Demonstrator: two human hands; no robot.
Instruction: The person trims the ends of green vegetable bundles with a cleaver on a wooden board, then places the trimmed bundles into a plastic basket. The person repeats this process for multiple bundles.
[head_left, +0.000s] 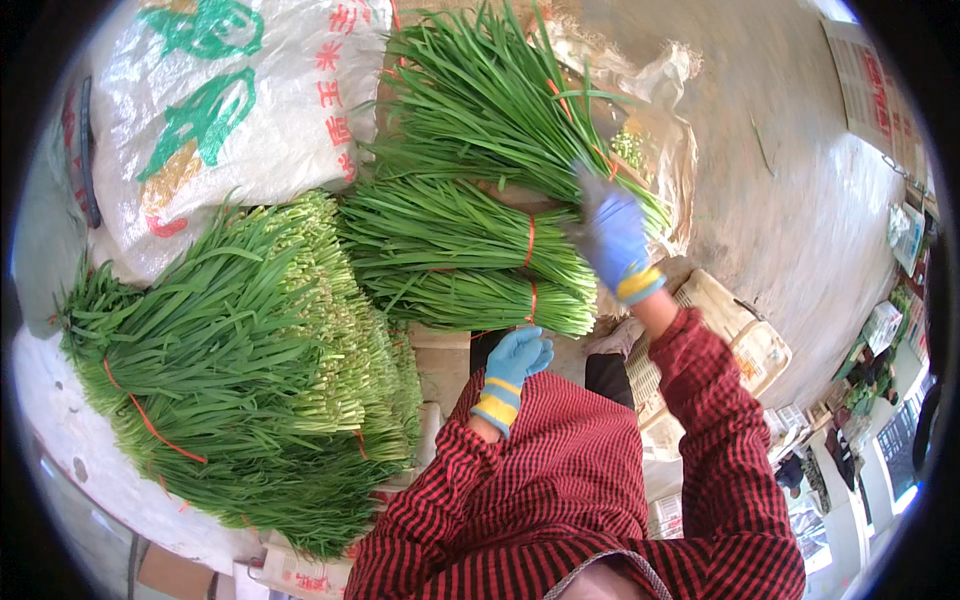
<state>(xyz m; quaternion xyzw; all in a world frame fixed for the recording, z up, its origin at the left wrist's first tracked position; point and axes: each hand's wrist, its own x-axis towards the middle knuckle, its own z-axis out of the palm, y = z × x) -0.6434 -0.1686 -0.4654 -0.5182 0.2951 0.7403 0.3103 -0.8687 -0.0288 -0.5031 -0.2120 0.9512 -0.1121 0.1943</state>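
Garlic chives lie in bundles before me, tied with red bands. My left hand (513, 367), in a light blue knitted glove with a yellow cuff, is at the cut ends of the nearest bundle (465, 294), fingers curled near its band; whether it grips the band is unclear. My right hand (611, 229), in a blue and grey glove, is blurred beside the stems of the middle bundle (457, 225) and below the large upper bundle (480, 97); its fingertips are hard to make out. Further left rises a big stack of tied chives (217, 352).
A printed white woven sack (255, 105) lies at the upper left. Beige plastic crates (720, 330) stand on the floor at my right, near a crumpled woven sheet (679, 172). Boxes and other people are far off at the right edge.
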